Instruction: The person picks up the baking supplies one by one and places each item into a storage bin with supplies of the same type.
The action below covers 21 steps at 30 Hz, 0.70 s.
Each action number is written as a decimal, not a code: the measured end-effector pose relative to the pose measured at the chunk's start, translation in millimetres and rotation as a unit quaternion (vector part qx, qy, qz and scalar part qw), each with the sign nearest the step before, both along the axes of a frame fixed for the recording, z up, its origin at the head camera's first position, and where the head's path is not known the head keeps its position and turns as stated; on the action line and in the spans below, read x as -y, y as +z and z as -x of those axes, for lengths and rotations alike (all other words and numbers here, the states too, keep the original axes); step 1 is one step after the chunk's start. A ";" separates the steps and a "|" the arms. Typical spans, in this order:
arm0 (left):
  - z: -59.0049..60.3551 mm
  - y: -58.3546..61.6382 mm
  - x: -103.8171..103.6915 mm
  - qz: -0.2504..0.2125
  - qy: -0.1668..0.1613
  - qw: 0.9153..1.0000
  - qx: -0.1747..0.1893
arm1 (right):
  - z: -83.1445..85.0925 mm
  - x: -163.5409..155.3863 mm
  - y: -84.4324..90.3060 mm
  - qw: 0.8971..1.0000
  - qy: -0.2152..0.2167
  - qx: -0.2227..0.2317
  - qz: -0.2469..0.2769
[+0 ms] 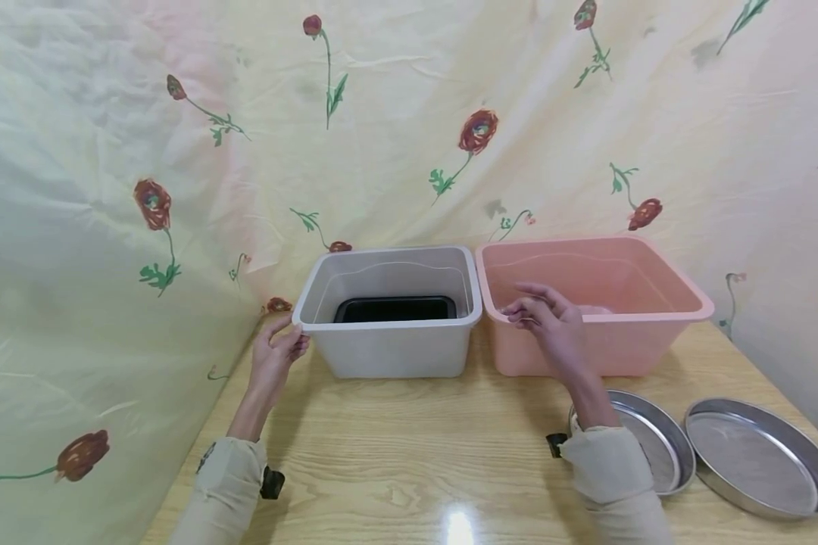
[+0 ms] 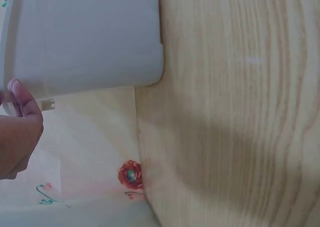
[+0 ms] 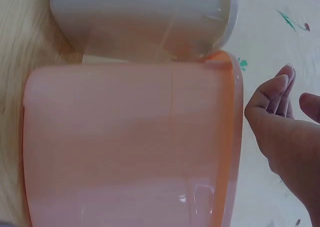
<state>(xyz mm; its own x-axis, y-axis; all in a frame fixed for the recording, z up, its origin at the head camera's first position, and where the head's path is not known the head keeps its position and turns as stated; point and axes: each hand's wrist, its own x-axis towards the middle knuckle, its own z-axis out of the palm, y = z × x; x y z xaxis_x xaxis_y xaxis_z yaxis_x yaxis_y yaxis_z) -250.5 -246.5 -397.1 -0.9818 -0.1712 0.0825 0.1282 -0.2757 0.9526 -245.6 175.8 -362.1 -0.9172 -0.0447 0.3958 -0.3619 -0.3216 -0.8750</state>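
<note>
A light grey plastic tub (image 1: 395, 352) stands on the wooden table with a black tray (image 1: 395, 309) inside it. My left hand (image 1: 279, 354) pinches the rim at its front left corner; the left wrist view shows the same hand (image 2: 20, 132) with fingertips on that corner. Beside the grey tub is a pink plastic tub (image 1: 627, 348). Over its front left rim hovers my right hand (image 1: 548, 322), fingers loosely bent. From the right wrist view, nothing lies between the thumb and fingers of that hand (image 3: 280, 117). Low inside the pink tub, something pale is partly hidden.
Two round shallow metal pans (image 1: 763, 454) lie at the right of the table (image 1: 395, 439), one partly under my right forearm. A flowered cloth (image 1: 395, 136) hangs behind the tubs and along the sides.
</note>
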 end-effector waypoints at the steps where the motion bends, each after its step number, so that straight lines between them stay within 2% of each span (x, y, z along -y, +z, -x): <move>1: -0.1 -1.3 -0.5 0.001 0.001 1.000 0.005 | -1.3 -2.3 -0.5 1.000 -0.001 0.001 0.002; 10: -1.3 -12.5 -4.6 -0.014 0.018 0.999 0.049 | -11.7 -18.1 -6.0 1.000 -0.021 0.009 -0.008; 15: -5.6 -18.9 -7.3 -0.017 0.005 0.998 0.068 | -15.4 -26.1 -10.0 1.000 -0.027 0.006 -0.010; 21: -9.4 -29.0 -15.4 0.043 -0.033 0.995 0.088 | -24.1 -39.6 -15.1 0.999 -0.041 0.002 -0.025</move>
<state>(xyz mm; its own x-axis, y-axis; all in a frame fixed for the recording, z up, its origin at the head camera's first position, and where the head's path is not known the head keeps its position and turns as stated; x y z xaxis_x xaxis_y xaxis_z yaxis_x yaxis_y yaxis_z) -241.1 -231.1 -426.1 -0.9912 -0.1056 -0.0797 -0.0580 -0.1947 0.9792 -221.5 215.4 -377.2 -0.9205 0.0103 0.3905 -0.3808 -0.2470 -0.8911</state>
